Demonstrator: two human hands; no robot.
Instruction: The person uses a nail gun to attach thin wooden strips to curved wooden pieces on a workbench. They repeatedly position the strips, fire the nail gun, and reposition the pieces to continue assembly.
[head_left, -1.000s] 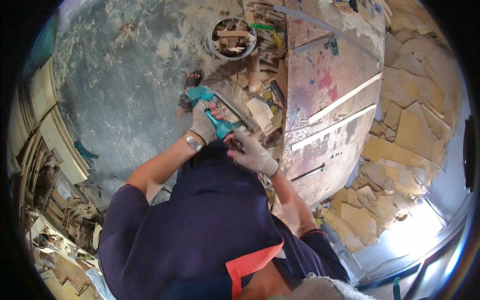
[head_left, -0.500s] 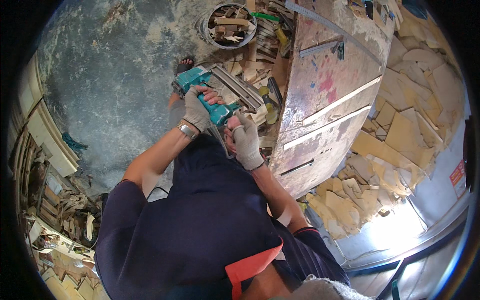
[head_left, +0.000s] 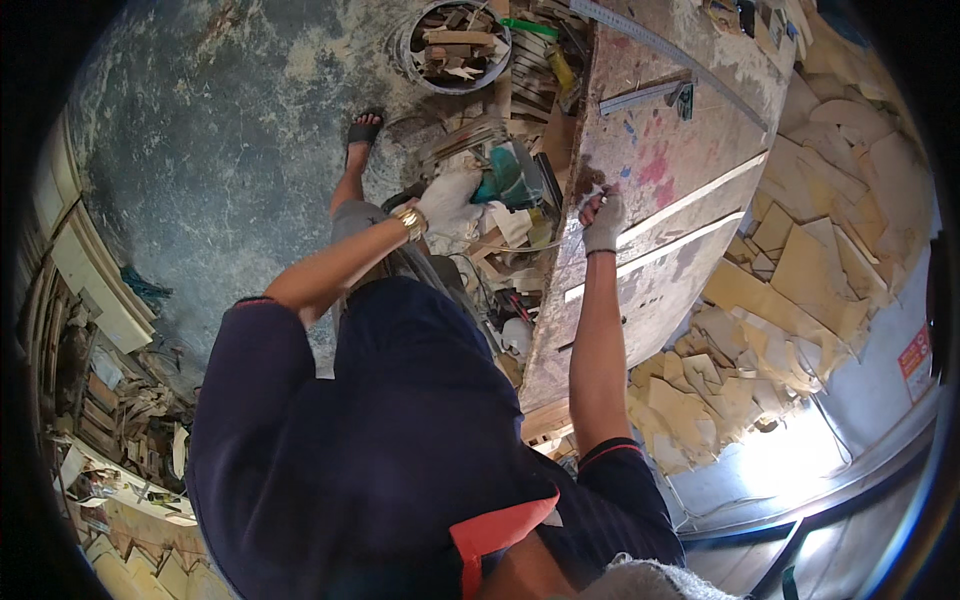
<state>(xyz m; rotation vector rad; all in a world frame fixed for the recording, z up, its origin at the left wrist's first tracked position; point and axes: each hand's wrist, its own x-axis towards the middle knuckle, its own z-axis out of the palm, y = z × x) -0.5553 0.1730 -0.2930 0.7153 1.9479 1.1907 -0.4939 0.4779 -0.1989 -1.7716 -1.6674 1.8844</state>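
Note:
My left hand (head_left: 452, 199), gloved and with a watch at the wrist, grips a teal nail gun (head_left: 512, 178). Motion smears the tool, which hangs beside the workbench's left edge. My right hand (head_left: 604, 222), in a fingerless-tipped glove, is over the workbench (head_left: 640, 150) near that edge. Its fingers are curled together, and what they hold, if anything, is too small to make out. Two pale wood strips (head_left: 700, 195) lie on the bench just right of this hand.
A combination square (head_left: 640, 97) and a long steel ruler (head_left: 690, 62) lie farther up the bench. Beyond the tool stands a bucket (head_left: 404, 58) of wood scraps. Offcuts and a thin hose (head_left: 520, 247) crowd the bench's left side. Cut panels (head_left: 800, 270) are heaped at right.
My left hand has swung the nail gun right, toward the bench, and turned it. My right hand has left the tool's lower end and moved right and up over the bench.

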